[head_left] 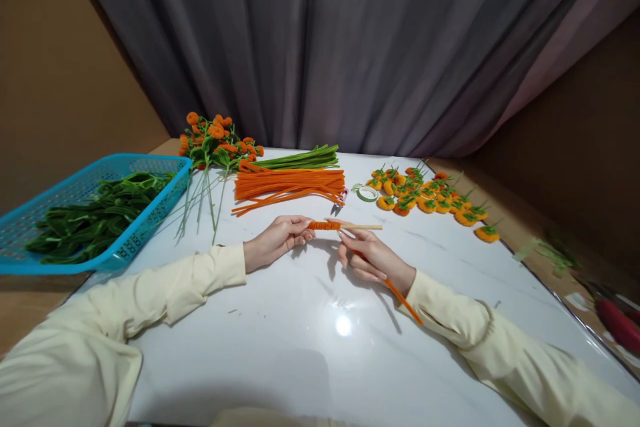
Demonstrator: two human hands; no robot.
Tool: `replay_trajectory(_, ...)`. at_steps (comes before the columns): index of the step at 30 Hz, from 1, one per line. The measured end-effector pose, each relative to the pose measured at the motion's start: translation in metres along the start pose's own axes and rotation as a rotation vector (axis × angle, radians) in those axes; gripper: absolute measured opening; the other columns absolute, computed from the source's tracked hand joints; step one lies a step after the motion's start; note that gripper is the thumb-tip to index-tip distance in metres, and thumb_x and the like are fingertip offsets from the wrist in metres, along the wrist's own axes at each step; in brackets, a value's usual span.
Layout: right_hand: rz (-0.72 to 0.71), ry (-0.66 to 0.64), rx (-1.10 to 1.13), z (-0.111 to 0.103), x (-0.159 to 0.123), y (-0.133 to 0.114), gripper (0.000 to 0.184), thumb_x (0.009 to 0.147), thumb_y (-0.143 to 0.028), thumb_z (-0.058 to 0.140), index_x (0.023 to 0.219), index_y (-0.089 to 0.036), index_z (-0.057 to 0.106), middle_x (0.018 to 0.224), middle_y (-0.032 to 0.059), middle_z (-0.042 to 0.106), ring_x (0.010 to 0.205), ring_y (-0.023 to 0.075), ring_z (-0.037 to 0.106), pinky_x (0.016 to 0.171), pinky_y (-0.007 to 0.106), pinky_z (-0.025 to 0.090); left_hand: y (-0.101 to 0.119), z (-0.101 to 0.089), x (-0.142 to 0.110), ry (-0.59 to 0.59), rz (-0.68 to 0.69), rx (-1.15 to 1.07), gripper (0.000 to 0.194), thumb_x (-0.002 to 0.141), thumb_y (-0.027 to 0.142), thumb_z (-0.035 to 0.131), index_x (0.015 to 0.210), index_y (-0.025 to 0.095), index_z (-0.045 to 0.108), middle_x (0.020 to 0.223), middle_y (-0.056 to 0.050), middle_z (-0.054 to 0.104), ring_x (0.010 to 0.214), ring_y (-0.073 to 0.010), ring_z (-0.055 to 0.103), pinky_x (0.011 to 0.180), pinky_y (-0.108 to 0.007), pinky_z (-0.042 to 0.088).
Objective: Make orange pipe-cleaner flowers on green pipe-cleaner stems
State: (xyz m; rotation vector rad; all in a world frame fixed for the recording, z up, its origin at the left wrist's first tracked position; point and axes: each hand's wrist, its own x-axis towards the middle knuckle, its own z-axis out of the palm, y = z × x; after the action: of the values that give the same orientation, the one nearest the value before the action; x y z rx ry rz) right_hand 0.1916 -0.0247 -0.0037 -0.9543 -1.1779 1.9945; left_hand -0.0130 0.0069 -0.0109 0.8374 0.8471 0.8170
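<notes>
Left hand (276, 240) pinching the orange coil (324, 225) on a thin wooden stick (361, 227), just above the white table (280, 347). Right hand (373, 257) gripping the stick and the orange fuzzy wire (404, 303). More orange wires (290, 185) piled behind

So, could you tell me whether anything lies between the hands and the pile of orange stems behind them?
Nothing visible does. The left hand and right hand hold a stick with an orange stem wound on it; bare table separates them from the orange pile.
</notes>
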Motion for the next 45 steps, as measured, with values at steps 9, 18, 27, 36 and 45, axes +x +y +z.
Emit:
replay_trajectory(9,-0.017,0.077,-0.039,0.001,0.0,0.004,0.06,0.087,-0.037,0.052,0.14,-0.017,0.033,0.046,-0.004,0.06,0.018,0.0035,0.026,0.02,0.012,0.02,0.0,0.003,-0.003,-0.006,0.016,0.016,0.01,0.084,0.013,0.056,0.077,0.007,0.061,0.062,-0.003,0.061,0.054,-0.0053,0.054,0.052,-0.014,0.042)
replay_trajectory(18,0.0,0.061,-0.045,-0.002,0.0,0.001,0.053,0.085,-0.036,0.056,0.132,-0.015,0.045,0.048,-0.0021,0.063,0.019,0.0024,0.025,0.021,0.012,0.022,0.0,0.003,-0.005,-0.039,0.094,0.081,0.009,0.08,0.017,0.062,0.08,0.008,0.061,0.064,-0.005,0.064,0.055,-0.008,0.058,0.052,-0.016,0.045)
replay_trajectory(27,0.036,0.109,-0.062,0.005,0.001,0.002,0.033,0.083,-0.044,0.056,0.083,-0.011,0.058,0.046,0.002,0.063,0.017,0.0023,0.027,0.019,0.013,0.018,0.001,0.008,-0.008,0.051,0.324,0.295,0.023,0.077,0.032,0.065,0.076,0.009,0.059,0.062,-0.004,0.065,0.049,-0.0106,0.059,0.048,-0.021,0.047)
replay_trajectory(36,0.006,0.093,-0.069,0.004,0.002,0.001,0.034,0.084,-0.039,0.053,0.096,-0.008,0.061,0.041,0.0007,0.06,0.018,0.003,0.027,0.022,0.013,0.023,-0.002,0.007,-0.016,0.1,0.693,0.807,0.018,0.085,0.022,0.051,0.09,0.013,0.067,0.054,0.001,0.061,0.047,-0.0101,0.057,0.051,-0.02,0.047)
replay_trajectory(45,0.022,0.015,-0.119,0.002,0.003,0.002,0.031,0.083,-0.034,0.054,0.082,-0.005,0.065,0.042,0.0019,0.061,0.02,0.0024,0.028,0.025,0.014,0.026,0.003,-0.007,-0.003,-0.006,0.631,0.908,0.021,0.082,0.014,0.051,0.088,0.012,0.071,0.048,0.002,0.056,0.038,-0.0086,0.05,0.048,-0.02,0.043)
